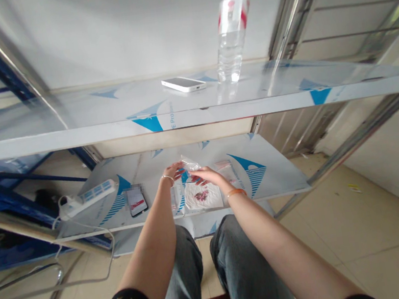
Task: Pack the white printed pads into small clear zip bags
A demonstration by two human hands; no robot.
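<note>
Over the lower shelf, a small clear plastic bag (189,162) is between my two hands. My left hand (175,171), with a bracelet on its wrist, has its fingertips closed at the bag's left edge. My right hand (206,174), wearing an orange band, pinches the bag from the right. Just below it lies a white sheet, like tissue or cloth (203,197), with a cluster of small dark red pieces on it. More clear bags with red edges (226,169) lie right of my right hand. Another clear packet (176,197) is partly seen below my left hand.
A smartphone (137,201) and a white power strip (96,194) with a cable lie left on the lower shelf (277,173). The upper shelf (98,116) overhangs it, carrying a white phone (183,84) and a water bottle (233,31). Metal posts stand at both sides.
</note>
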